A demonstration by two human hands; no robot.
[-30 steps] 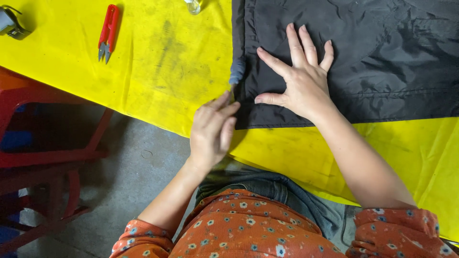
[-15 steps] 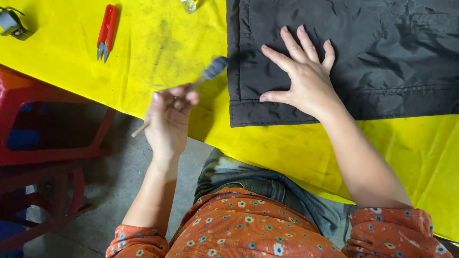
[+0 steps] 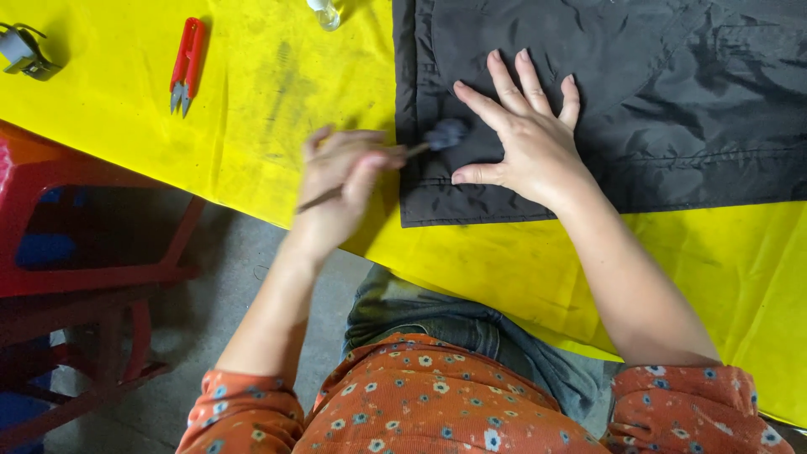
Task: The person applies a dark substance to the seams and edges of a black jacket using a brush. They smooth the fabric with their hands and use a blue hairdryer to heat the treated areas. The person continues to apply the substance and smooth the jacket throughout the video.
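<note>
A thin brush [image 3: 403, 155] is gripped in the left hand [image 3: 340, 181], which is blurred; its fingers are closed round the stick-like handle. The dark, rounded head of the brush is laid against the left edge of a black fabric piece [image 3: 672, 101]. The right hand [image 3: 525, 139] is pressed flat on that fabric, palm down, with the fingers spread apart and nothing grasped; its thumb is stretched out just below the brush head. The two hands are kept near each other but apart.

The black fabric is spread over the upper right part of a yellow table cover [image 3: 277, 92], which is marked with dark smudges. On the cover, well to the left of the hands, red thread snips [image 3: 186, 63] are laid. A small clear bottle [image 3: 324, 13] is seen at the top edge, and a grey metal object [image 3: 21, 50] at the far left. Red stools [image 3: 84, 277] are set on the floor beside the table.
</note>
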